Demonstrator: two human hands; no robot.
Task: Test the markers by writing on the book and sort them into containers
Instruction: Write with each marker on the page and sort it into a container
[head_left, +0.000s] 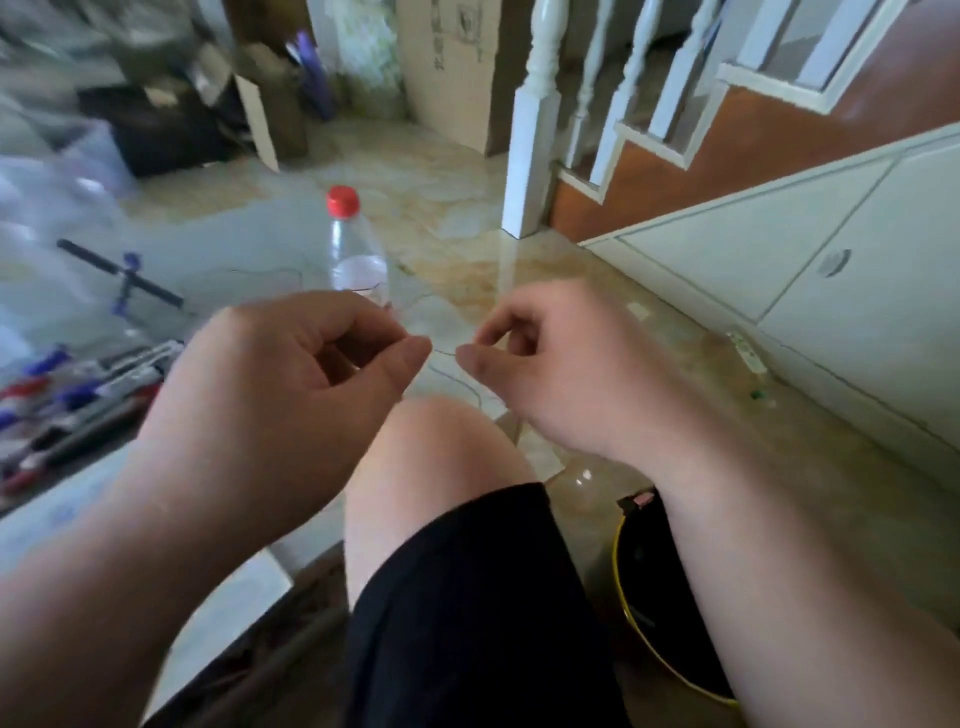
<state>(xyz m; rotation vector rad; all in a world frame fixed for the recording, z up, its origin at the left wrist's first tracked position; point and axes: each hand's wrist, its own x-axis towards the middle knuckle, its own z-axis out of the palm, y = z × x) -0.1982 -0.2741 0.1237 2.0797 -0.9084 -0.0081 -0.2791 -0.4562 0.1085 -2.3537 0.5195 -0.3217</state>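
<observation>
The floor (457, 218) is polished, stone-look tile, glossy enough to mirror the white post (530, 130), which looks like smooth painted wood. The bottle (358, 260) is clear plastic, and its red cap (343, 200) is a duller plastic. The markers (78, 395) have shiny plastic barrels, though they are blurred. The box (452, 67) is plain matt cardboard. The stair side (779, 130) looks like brown varnished wood, and the cabinet panels (779, 249) are white, smooth and satin. The shorts (467, 597) are matt black cloth. The thin strand (445, 352), pinched by the left hand (291, 395) and right hand (561, 374), is too fine to tell thread from wire.
</observation>
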